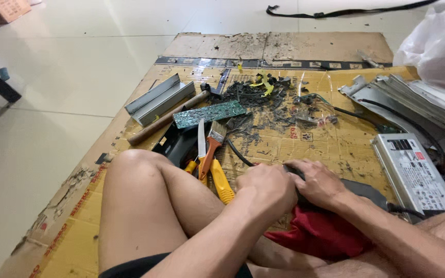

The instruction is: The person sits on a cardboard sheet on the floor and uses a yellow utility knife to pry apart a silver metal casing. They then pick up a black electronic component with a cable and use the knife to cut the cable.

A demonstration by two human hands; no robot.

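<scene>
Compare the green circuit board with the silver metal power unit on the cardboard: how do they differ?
The green circuit board is bare, thin and flat; the silver power unit is a closed, perforated metal box. The board lies far from both hands; the unit sits beside the right hand. Both rest on the cardboard.

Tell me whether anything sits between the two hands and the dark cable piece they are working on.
Nothing visible does. The left hand and the right hand are both already closed on the dark cable piece, over the red cloth. The paintbrush and yellow-handled tool lie off to the left, clear of the grip.
</scene>
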